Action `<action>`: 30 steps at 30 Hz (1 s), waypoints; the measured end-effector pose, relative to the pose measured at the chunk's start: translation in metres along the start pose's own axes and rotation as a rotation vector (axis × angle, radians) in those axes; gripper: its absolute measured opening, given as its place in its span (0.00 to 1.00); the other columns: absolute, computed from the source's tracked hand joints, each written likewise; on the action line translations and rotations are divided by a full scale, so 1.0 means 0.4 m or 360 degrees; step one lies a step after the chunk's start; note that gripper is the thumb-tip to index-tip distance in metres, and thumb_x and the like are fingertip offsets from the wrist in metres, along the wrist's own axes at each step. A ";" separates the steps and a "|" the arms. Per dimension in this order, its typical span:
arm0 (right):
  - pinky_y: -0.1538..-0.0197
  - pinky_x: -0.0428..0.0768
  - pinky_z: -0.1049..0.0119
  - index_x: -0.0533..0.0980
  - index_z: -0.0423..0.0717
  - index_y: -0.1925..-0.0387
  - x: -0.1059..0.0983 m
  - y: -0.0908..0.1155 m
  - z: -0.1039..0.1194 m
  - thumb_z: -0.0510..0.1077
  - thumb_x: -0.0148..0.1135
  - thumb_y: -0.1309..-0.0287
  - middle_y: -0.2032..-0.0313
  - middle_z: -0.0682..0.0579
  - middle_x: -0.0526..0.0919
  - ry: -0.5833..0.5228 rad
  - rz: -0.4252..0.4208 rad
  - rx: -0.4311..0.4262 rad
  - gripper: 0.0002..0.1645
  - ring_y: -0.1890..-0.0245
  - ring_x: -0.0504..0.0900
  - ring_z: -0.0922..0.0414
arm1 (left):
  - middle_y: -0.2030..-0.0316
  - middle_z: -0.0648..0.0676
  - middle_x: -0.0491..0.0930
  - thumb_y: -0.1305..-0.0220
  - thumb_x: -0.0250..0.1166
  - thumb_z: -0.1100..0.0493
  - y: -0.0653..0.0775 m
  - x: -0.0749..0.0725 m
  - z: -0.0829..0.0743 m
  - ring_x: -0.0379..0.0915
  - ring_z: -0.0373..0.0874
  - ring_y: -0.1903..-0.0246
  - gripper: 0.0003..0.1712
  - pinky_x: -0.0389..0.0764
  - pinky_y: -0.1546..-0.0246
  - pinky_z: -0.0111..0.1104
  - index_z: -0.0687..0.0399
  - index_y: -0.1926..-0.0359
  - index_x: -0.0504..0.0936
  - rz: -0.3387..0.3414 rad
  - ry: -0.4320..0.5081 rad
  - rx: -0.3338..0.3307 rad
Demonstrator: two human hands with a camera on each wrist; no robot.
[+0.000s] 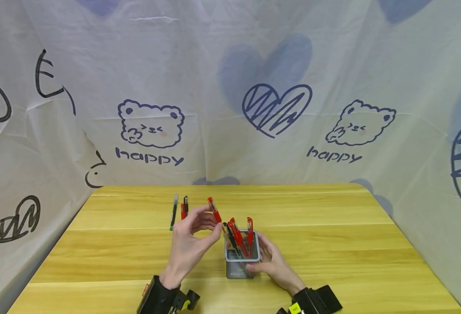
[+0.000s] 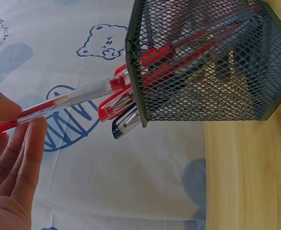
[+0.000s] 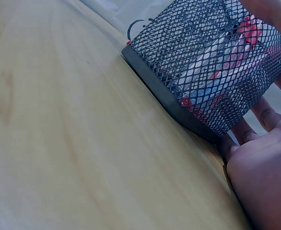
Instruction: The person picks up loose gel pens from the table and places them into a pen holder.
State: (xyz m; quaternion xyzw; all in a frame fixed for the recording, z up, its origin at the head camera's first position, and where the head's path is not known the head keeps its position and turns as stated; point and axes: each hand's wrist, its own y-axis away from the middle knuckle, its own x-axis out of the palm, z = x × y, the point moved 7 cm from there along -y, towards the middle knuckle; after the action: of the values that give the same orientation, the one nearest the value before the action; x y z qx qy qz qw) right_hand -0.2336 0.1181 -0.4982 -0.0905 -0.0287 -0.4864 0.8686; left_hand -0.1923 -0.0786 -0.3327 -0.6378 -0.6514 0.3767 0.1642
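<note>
Far left, loose pens (image 1: 173,213) lie on a yellow wood-grain table (image 1: 332,218). Next, the left hand (image 1: 190,240) pinches a slim clear-and-red plastic pen (image 1: 215,211), likely light, stiff, slippery, best held mid-barrel, at the mouth of a dark wire-mesh cup (image 1: 234,269); the right hand (image 1: 276,264) grips its right side, thumb and fingers parted.

Left hand (image 1: 192,244) covers the near ends of a red pen (image 1: 183,212) and a black pen (image 1: 186,202) lying beyond it. Right hand (image 1: 274,264): fingers partly hidden from me behind the mesh pen holder (image 1: 236,269). Red-capped pens (image 1: 250,234) inside: lower ends blurred by the mesh, count uncertain. Held red gel pen (image 2: 68,100): cap end cut off in the left wrist view. Yellow wrist label (image 1: 295,308): too small to read.
</note>
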 end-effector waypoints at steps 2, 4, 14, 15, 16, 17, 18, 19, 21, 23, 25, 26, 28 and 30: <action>0.30 0.71 0.78 0.46 0.33 0.23 0.000 0.000 0.000 0.34 0.71 0.46 0.26 0.41 0.63 -0.0002 0.0000 -0.0002 0.57 0.33 0.72 0.69 | 0.65 0.65 0.85 0.44 0.67 0.78 0.006 0.006 0.022 0.83 0.49 0.68 0.22 0.89 0.65 0.32 0.73 0.47 0.76 0.0015 -0.0002 0.0002; 0.30 0.70 0.78 0.46 0.33 0.23 0.000 0.000 0.001 0.34 0.71 0.46 0.26 0.41 0.62 -0.0004 -0.0001 -0.0005 0.57 0.33 0.71 0.69 | 0.64 0.63 0.86 0.43 0.68 0.77 0.013 0.013 0.048 0.84 0.49 0.68 0.22 0.89 0.65 0.31 0.70 0.46 0.76 0.0032 -0.0004 -0.0009; 0.30 0.71 0.77 0.46 0.33 0.22 0.001 0.000 0.001 0.33 0.70 0.46 0.25 0.37 0.60 -0.0002 -0.0002 -0.0003 0.58 0.33 0.71 0.69 | 0.64 0.60 0.87 0.39 0.68 0.71 0.023 0.033 0.078 0.85 0.45 0.68 0.20 0.89 0.65 0.28 0.65 0.46 0.77 0.0129 0.0037 -0.0070; 0.30 0.71 0.77 0.46 0.33 0.22 0.001 0.000 0.001 0.33 0.70 0.46 0.25 0.37 0.59 -0.0002 -0.0003 -0.0001 0.58 0.33 0.72 0.69 | 0.64 0.60 0.87 0.38 0.68 0.71 0.023 0.034 0.078 0.85 0.45 0.68 0.20 0.89 0.64 0.28 0.64 0.45 0.77 0.0138 0.0042 -0.0086; 0.30 0.71 0.77 0.46 0.33 0.22 0.001 0.000 0.001 0.33 0.70 0.46 0.25 0.36 0.59 -0.0003 -0.0004 0.0002 0.58 0.33 0.72 0.69 | 0.64 0.60 0.87 0.38 0.68 0.70 0.023 0.036 0.079 0.85 0.45 0.68 0.20 0.89 0.64 0.28 0.64 0.45 0.77 0.0146 0.0045 -0.0106; 0.30 0.71 0.77 0.46 0.33 0.22 0.001 0.000 0.000 0.34 0.70 0.46 0.25 0.37 0.59 -0.0006 -0.0006 0.0005 0.58 0.33 0.72 0.69 | 0.63 0.60 0.87 0.38 0.68 0.69 0.024 0.037 0.080 0.85 0.45 0.68 0.19 0.89 0.64 0.29 0.64 0.45 0.77 0.0154 0.0044 -0.0122; 0.30 0.71 0.77 0.46 0.33 0.22 0.000 0.000 0.000 0.34 0.71 0.46 0.25 0.37 0.59 -0.0008 -0.0007 0.0009 0.58 0.33 0.72 0.69 | 0.63 0.59 0.87 0.37 0.68 0.69 0.024 0.038 0.082 0.85 0.45 0.68 0.20 0.89 0.64 0.29 0.63 0.45 0.78 0.0161 0.0045 -0.0142; 0.30 0.71 0.77 0.46 0.33 0.22 0.000 0.000 0.000 0.34 0.71 0.46 0.25 0.37 0.60 -0.0009 -0.0008 0.0011 0.58 0.33 0.72 0.69 | 0.63 0.59 0.87 0.37 0.68 0.69 0.025 0.039 0.084 0.85 0.45 0.68 0.20 0.89 0.64 0.28 0.63 0.45 0.78 0.0168 0.0041 -0.0161; 0.30 0.71 0.77 0.46 0.33 0.23 0.000 0.000 0.000 0.34 0.71 0.46 0.25 0.37 0.60 -0.0007 -0.0008 0.0012 0.58 0.33 0.72 0.69 | 0.63 0.59 0.87 0.38 0.68 0.69 0.028 0.041 0.087 0.85 0.44 0.68 0.20 0.89 0.64 0.28 0.63 0.44 0.77 0.0180 0.0030 -0.0190; 0.30 0.71 0.77 0.45 0.33 0.22 0.001 0.000 0.001 0.34 0.71 0.46 0.25 0.36 0.59 -0.0008 -0.0005 0.0012 0.58 0.33 0.72 0.69 | 0.64 0.59 0.86 0.38 0.68 0.69 0.030 0.043 0.093 0.85 0.44 0.69 0.21 0.89 0.64 0.27 0.64 0.44 0.77 0.0194 0.0017 -0.0221; 0.30 0.71 0.77 0.45 0.33 0.22 0.001 -0.001 0.001 0.34 0.71 0.46 0.24 0.35 0.57 -0.0007 -0.0002 0.0010 0.59 0.33 0.72 0.69 | 0.64 0.59 0.86 0.39 0.68 0.70 0.033 0.046 0.099 0.85 0.43 0.69 0.22 0.89 0.64 0.26 0.64 0.44 0.77 0.0211 0.0002 -0.0241; 0.30 0.71 0.77 0.45 0.33 0.22 0.001 -0.001 0.001 0.34 0.71 0.46 0.24 0.34 0.56 -0.0008 -0.0002 0.0012 0.59 0.33 0.72 0.69 | 0.65 0.58 0.86 0.39 0.68 0.70 0.033 0.047 0.102 0.85 0.42 0.69 0.22 0.88 0.64 0.26 0.64 0.44 0.77 0.0222 -0.0002 -0.0252; 0.30 0.71 0.78 0.44 0.33 0.22 0.001 0.000 0.001 0.34 0.71 0.46 0.24 0.33 0.55 -0.0010 0.0000 0.0013 0.59 0.33 0.71 0.70 | 0.65 0.58 0.86 0.39 0.69 0.70 0.034 0.051 0.106 0.85 0.42 0.69 0.22 0.88 0.65 0.26 0.63 0.44 0.77 0.0246 -0.0009 -0.0275; 0.30 0.71 0.78 0.44 0.33 0.22 0.001 0.000 0.001 0.34 0.70 0.45 0.24 0.33 0.55 -0.0014 0.0002 0.0013 0.59 0.33 0.71 0.70 | 0.65 0.58 0.86 0.40 0.69 0.70 0.035 0.053 0.108 0.85 0.42 0.70 0.22 0.88 0.65 0.25 0.62 0.44 0.78 0.0262 -0.0008 -0.0311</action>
State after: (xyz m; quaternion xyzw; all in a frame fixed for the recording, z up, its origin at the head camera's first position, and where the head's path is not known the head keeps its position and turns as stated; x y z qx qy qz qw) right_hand -0.2334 0.1178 -0.4978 -0.0893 -0.0344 -0.4853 0.8691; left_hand -0.2152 -0.0719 -0.3766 -0.7011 -0.6308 0.3254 0.0682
